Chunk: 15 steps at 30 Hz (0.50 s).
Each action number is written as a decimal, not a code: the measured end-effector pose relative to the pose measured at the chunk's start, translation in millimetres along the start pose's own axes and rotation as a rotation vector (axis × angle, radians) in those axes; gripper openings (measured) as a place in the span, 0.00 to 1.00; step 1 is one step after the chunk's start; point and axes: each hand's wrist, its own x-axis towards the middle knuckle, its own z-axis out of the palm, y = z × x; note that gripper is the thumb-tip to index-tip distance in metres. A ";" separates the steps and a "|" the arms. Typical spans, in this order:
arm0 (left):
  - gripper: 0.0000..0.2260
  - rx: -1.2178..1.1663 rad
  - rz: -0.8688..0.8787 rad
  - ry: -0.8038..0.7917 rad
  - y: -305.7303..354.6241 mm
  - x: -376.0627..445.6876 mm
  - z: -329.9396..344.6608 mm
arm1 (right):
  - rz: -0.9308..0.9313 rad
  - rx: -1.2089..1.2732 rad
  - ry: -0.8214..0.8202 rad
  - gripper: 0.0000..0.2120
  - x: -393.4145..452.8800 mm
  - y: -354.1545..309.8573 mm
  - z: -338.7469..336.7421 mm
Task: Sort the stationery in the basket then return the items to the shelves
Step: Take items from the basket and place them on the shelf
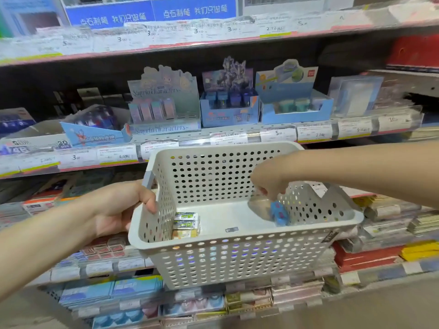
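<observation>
A white perforated basket hangs in front of the shop shelves. My left hand grips its left rim by the grey handle. My right hand reaches down inside on the right and pinches a small blue packaged item in clear wrap. Three small erasers with green and yellow sleeves lie stacked in the basket's left corner. A small dark sticker sits on the basket floor.
The middle shelf carries display boxes: a pastel character box, a purple-blue box, a light blue box. Price labels line the shelf edges. Lower shelves hold stacked notebooks and red packs.
</observation>
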 end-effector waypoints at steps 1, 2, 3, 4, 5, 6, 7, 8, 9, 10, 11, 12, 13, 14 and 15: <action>0.41 0.000 -0.001 -0.010 1.1 0.9 0.4 | -0.002 -0.022 -0.044 0.08 9.3 -1.8 0.9; 0.38 -0.009 -0.004 -0.028 2.3 1.5 0.6 | -0.001 -0.035 -0.084 0.08 16.5 -3.1 1.8; 0.34 -0.027 -0.007 -0.038 2.7 2.2 0.6 | 0.000 -0.034 -0.121 0.07 21.6 -3.8 3.2; 0.32 -0.041 -0.010 -0.044 3.0 2.6 1.4 | 0.000 -0.019 -0.141 0.08 26.5 -3.6 5.1; 0.32 -0.050 -0.010 -0.042 2.9 3.5 1.8 | 0.009 -0.021 -0.146 0.08 30.7 -3.8 7.2; 0.35 -0.052 -0.004 -0.038 2.5 4.2 2.2 | 0.015 -0.043 -0.138 0.07 34.4 -4.0 9.7; 0.37 -0.049 0.000 -0.035 1.5 5.1 2.4 | 0.020 -0.076 -0.142 0.06 36.2 -5.2 12.2; 0.37 -0.050 -0.001 -0.044 1.2 5.2 3.2 | 0.013 -0.114 -0.176 0.06 37.5 -6.3 13.7; 0.36 -0.053 -0.002 -0.053 1.6 5.0 4.5 | -0.012 -0.144 -0.230 0.06 39.5 -6.6 16.3; 0.35 -0.057 -0.005 -0.057 2.2 4.5 5.7 | -0.044 -0.167 -0.293 0.06 41.5 -6.6 18.6; 0.35 -0.056 -0.008 -0.058 2.9 4.4 7.0 | -0.066 -0.203 -0.352 0.05 44.2 -6.7 20.6; 0.37 -0.047 -0.009 -0.055 3.3 5.1 7.6 | -0.092 -0.240 -0.380 0.04 48.0 -6.0 23.5; 0.39 -0.040 -0.008 -0.050 2.8 6.5 7.4 | -0.115 -0.266 -0.393 0.03 50.4 -5.2 26.1; 0.38 -0.033 -0.007 -0.054 2.8 7.1 8.0 | -0.147 -0.312 -0.370 0.05 59.0 -2.4 30.9; 0.36 -0.028 -0.009 -0.059 2.9 7.7 8.3 | -0.157 -0.318 -0.372 0.09 61.7 -2.1 32.6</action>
